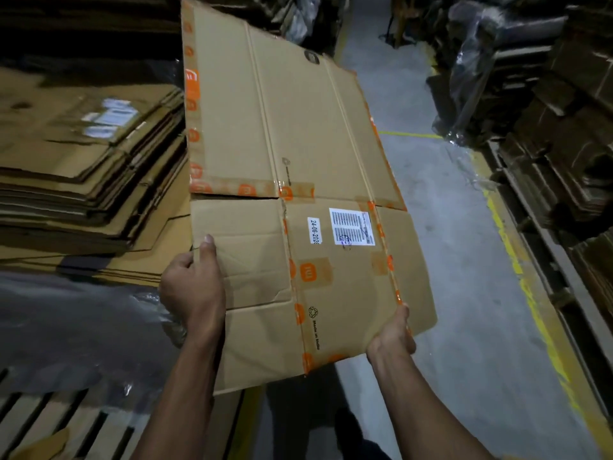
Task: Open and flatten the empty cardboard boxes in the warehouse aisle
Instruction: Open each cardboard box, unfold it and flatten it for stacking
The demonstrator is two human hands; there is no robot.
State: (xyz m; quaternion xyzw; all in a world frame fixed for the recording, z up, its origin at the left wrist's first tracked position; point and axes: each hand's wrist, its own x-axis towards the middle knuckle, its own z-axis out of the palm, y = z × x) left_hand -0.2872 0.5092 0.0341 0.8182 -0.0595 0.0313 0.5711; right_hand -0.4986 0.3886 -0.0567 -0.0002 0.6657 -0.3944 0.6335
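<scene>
A flattened brown cardboard box (298, 154) with orange tape, a white barcode label and a date sticker is held out in front of me, tilted over the aisle. My left hand (194, 287) grips its near left edge, thumb on top of the flap. My right hand (393, 340) holds the near right edge from below, thumb lying along the orange tape line. Its far end rises toward the top of the view, over the stack on the left.
A tall stack of flattened cardboard (83, 180) lies on the left, on a pallet (66, 426) with plastic film (66, 327) draped over it. Bundled cardboard and wrapped goods (557, 111) line the right side. The grey floor (464, 260) with a yellow line (517, 260) runs between.
</scene>
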